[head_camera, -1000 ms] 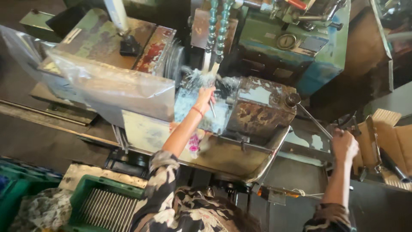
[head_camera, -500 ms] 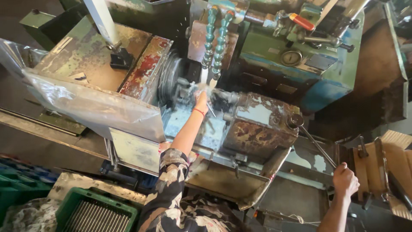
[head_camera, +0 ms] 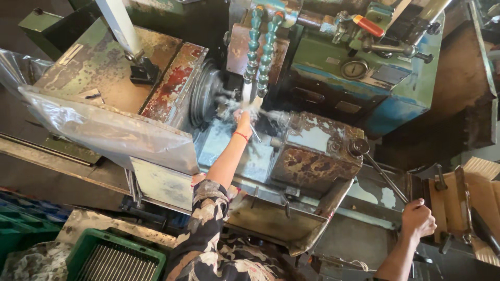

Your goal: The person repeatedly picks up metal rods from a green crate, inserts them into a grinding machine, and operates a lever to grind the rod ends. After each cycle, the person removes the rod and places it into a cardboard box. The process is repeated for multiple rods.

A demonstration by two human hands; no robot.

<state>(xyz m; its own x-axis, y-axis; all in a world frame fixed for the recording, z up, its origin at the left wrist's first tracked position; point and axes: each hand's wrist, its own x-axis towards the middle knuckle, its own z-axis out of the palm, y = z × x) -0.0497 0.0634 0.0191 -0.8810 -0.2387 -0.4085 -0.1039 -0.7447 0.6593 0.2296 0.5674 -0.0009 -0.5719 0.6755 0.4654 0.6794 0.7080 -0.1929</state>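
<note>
Left hand (head_camera: pixel 244 120) at lathe chuck (head_camera: pixel 205 99), under coolant nozzles (head_camera: pixel 260 78); grip unclear in spray. Right hand (head_camera: pixel 416 221) fisted on lever (head_camera: pixel 385 179). Risk: spinning chuck snags fingers or red wristband (head_camera: pixel 240 136).

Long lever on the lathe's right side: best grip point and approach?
Grip the long lever at its free lower end, where the right hand wraps it. Come from the operator's side; the rod slants down from its hub, so that end probably gives most leverage.

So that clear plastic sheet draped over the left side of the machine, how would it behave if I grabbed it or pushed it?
The clear plastic sheet would probably be floppy: it sags and wrinkles over the machine's edge. It looks thin and see-through, so likely light. Coolant sprays near the left hand, so it may be slick, though I can't see that it is wet.
</note>
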